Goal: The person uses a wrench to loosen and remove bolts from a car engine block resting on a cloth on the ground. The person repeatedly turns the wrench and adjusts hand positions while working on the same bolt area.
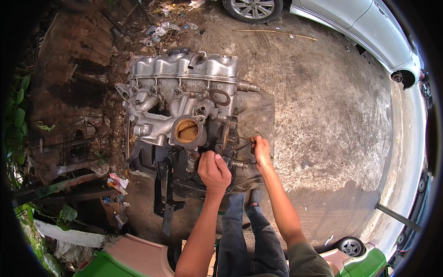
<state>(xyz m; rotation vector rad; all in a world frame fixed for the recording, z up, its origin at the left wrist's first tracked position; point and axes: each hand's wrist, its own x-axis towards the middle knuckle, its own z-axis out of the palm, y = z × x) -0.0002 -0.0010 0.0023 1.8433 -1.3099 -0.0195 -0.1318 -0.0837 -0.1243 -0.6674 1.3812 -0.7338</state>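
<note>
A car engine (184, 69) with a silver valve cover and a cast intake manifold (150, 115) stands before me. The manifold's round opening (188, 131) faces up, brownish inside. My left hand (214, 171) is closed against the engine's near side, just below that opening; whatever its fingers grip is hidden. At the engine's right end, my right hand (260, 150) pinches a thin dark rod-like tool (243, 146), whose far end reaches toward the engine's front. A short shaft (240, 164) sticks out below it. A black metal bracket (165, 194) hangs at the engine's near left.
The engine rests on a flat sheet (260, 111) over a concrete floor (323, 120). A silver car (355, 23) is at the far right, with a thin stick (277, 32) near it. Scrap wood and rusty metal (69, 92) line the left. Green-and-pink bodywork (134, 256) lies behind my legs.
</note>
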